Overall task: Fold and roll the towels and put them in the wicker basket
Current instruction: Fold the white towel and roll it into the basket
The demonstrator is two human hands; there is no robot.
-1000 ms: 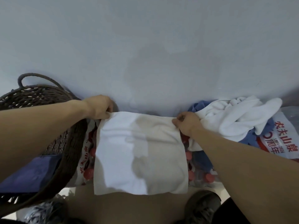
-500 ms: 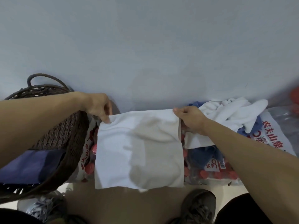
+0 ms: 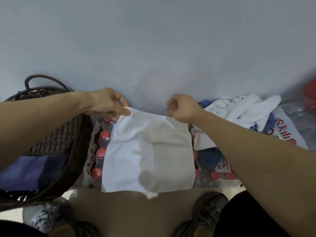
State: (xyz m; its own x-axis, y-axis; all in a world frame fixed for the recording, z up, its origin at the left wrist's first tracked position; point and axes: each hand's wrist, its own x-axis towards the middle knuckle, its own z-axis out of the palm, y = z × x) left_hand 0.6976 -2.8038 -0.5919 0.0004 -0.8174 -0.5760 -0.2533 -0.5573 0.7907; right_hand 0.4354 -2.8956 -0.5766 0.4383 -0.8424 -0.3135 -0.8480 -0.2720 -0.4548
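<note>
A white towel (image 3: 148,156) hangs flat in front of me over packs of bottles. My left hand (image 3: 106,103) pinches its top left corner. My right hand (image 3: 183,108) pinches the top edge near the right corner, fingers curled. The dark wicker basket (image 3: 68,142) stands at the left, with a folded dark blue towel (image 3: 32,171) inside. A heap of white towels (image 3: 239,110) and blue towels lies at the right, behind my right forearm.
Shrink-wrapped packs of red-capped water bottles (image 3: 100,153) sit under the towel and the heap. A pale wall (image 3: 153,48) rises straight behind. My shoes (image 3: 208,211) stand on the floor below, close to the packs.
Both hands have lifted the towel's top edge and drawn closer together, so the upper part now sags in folds. The view has shifted slightly.
</note>
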